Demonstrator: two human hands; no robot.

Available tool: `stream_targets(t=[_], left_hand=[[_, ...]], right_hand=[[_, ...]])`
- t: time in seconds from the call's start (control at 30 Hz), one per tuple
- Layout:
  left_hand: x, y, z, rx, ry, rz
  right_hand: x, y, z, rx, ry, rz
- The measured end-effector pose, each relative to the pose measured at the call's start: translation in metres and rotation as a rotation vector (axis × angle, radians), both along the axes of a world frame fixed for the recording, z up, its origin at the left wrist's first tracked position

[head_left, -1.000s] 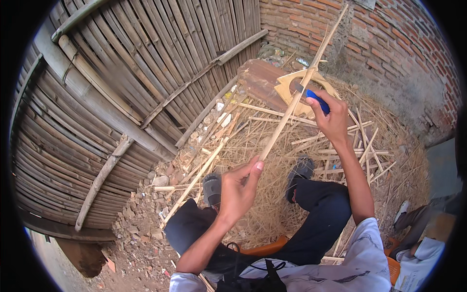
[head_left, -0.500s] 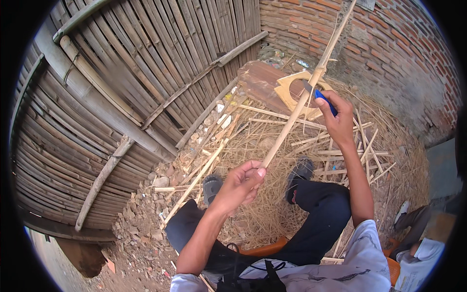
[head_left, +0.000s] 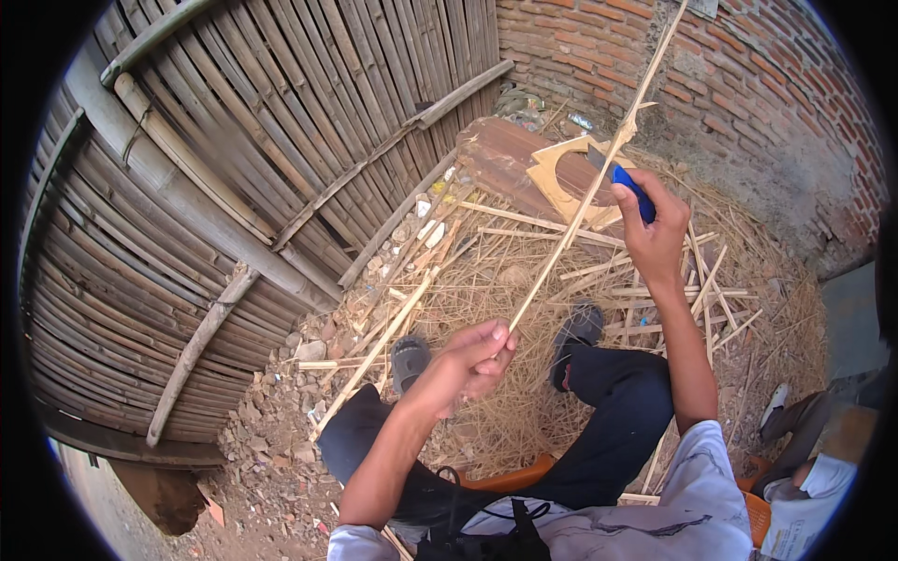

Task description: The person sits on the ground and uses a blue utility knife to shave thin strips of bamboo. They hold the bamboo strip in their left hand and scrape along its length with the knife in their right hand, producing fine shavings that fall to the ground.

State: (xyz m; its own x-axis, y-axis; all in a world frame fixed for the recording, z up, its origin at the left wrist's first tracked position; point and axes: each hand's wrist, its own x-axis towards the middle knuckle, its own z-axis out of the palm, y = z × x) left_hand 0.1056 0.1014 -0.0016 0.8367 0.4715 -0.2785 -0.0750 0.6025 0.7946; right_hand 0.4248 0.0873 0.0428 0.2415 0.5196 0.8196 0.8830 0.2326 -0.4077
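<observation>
Left hand [head_left: 468, 360] pinching the near end of a bamboo strip [head_left: 580, 201], right hand [head_left: 655, 234] further along it gripping a blue-handled knife [head_left: 622, 178], shavings [head_left: 524, 309] below, bamboo fence [head_left: 234, 187] beyond left.

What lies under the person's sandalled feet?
Dry straw and shavings, with loose bamboo slats scattered across. The ground beneath is covered, so it cannot be seen.

R hand [head_left: 655, 229] w/ knife [head_left: 625, 178] slid further up strip [head_left: 580, 210], strip steeper
</observation>
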Motion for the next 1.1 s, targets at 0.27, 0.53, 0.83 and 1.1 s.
stream_targets(t=[0.27,0.53,0.83,1.1], left_hand=[[-0.003,0.005,-0.009,-0.165,-0.069,-0.074],[0.011,-0.009,-0.017,1.275,0.461,0.592],[-0.008,0.01,-0.009,-0.103,-0.007,-0.128],[0.007,0.001,-0.029,1.308,0.486,0.682]], right_hand=[[0.002,0.009,0.0,-0.006,-0.063,-0.041],[0.007,0.007,-0.001,-0.008,-0.086,-0.101],[0.01,0.005,-0.002,0.084,-0.124,-0.085],[0.006,0.002,0.003,0.058,-0.116,-0.104]])
